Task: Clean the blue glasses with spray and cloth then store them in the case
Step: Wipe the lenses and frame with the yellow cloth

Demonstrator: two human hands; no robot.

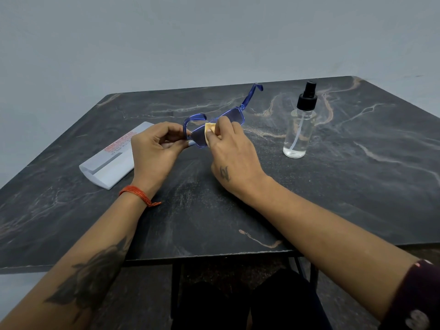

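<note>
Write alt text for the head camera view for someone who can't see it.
Two hands hold blue glasses above a dark marble table; the right hand wipes a lens with a yellow cloth, the left hand grips the frame. A white case lies left, a spray bottle stands right.

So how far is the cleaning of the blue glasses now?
Wiping is in hand: the left hand holds the blue glasses while the right hand presses the cloth on a lens. The spray bottle stands aside. Storing in the case remains.
</note>
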